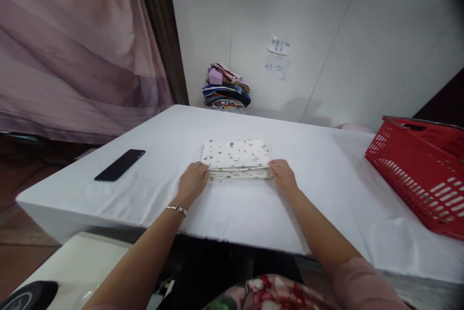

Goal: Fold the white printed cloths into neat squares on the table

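A folded white cloth (235,153) with a small scattered print lies in the middle of the table, its layers showing along the near side. At its near left corner, my left hand (194,179) pinches the edge between thumb and fingers. My right hand (284,175) grips the near right corner in the same way. Both hands are closed on the top layers, just above the tabletop. A bracelet circles my left wrist.
A black phone (120,165) lies on the white-covered table (159,155) at left. At right stands a red plastic basket (424,170). Beyond the far edge rises a stack of folded fabrics (226,89) against the wall. A pink curtain (79,49) hangs at left.
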### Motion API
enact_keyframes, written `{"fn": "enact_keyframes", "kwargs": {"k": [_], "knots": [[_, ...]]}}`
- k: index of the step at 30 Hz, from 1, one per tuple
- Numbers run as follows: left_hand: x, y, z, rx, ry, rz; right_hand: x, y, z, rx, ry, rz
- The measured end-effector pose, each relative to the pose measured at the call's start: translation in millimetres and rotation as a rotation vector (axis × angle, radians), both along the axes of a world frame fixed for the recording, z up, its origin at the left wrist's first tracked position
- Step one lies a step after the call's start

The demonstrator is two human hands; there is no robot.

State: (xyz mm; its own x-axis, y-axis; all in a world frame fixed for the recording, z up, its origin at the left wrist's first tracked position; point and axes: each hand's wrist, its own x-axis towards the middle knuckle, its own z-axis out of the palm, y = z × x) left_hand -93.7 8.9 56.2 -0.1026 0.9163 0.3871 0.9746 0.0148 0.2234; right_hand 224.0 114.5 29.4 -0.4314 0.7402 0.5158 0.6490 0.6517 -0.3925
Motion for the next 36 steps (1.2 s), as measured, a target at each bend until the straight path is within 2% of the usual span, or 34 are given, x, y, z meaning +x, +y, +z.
{"fn": "enact_keyframes", "kwargs": {"k": [2,5,14,19,25,32,36], "knots": [[0,-2,-1.9,0.0,-0.006,0.032,-1,0,-2.7,0.001,-0.05,0.031],[-3,-4,-5.6,-0.003,-0.007,-0.009,3,-1,-6.3,0.027,-0.127,0.073],[-15,-8,-9.8,0.007,-0.062,-0.128,13,-2,-7.5,0.154,-0.155,0.03],[-15,-15,-15.9,0.04,-0.116,-0.107,16,-4,-14.3,0.139,-0.213,0.048],[-14,-21,-24.8,0.062,-0.318,-0.019,21,-3,-26.0,0.116,-0.237,0.054],[-13,-19,-22.7,0.068,-0.457,-0.058,21,0,-33.4,0.096,-0.201,0.037],[-10,-17,-25.3,0.089,-0.487,-0.002,21,0,-33.4,0.101,-0.199,0.034]]}}
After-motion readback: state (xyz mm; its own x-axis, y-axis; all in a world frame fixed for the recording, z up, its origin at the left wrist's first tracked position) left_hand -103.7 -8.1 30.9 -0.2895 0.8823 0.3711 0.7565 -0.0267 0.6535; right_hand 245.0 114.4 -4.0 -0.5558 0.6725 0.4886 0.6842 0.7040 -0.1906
